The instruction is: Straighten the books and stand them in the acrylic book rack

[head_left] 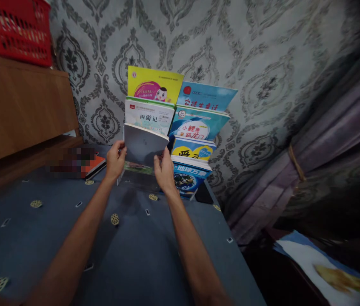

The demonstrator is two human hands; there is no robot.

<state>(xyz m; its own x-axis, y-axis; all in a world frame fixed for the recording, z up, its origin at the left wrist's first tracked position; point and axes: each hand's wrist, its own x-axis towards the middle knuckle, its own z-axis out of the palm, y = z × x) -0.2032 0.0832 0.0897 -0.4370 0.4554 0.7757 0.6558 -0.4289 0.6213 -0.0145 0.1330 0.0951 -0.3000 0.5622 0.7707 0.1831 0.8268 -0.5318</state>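
Observation:
Between my two hands is a grey-covered book (144, 146) with a green picture strip along its lower part. My left hand (115, 159) grips its left edge; my right hand (164, 169) grips its right edge. Right behind it stands a white book (150, 117) with Chinese lettering, and behind that a yellow book (154, 83) with a cartoon figure. To the right rises a second column: a blue book (205, 97), a teal book (199, 123), a blue-and-yellow book (192, 149) and a dark blue book with a globe (186, 178). The holder under the books is mostly hidden.
A dark blue patterned cloth (129, 263) covers the surface. An orange-red book (92, 165) lies at the back left, partly blurred. Left stands a wooden cabinet (23, 106) with a red basket (14, 32) on it. A tied curtain (272, 187) hangs at the right, beside the patterned wall.

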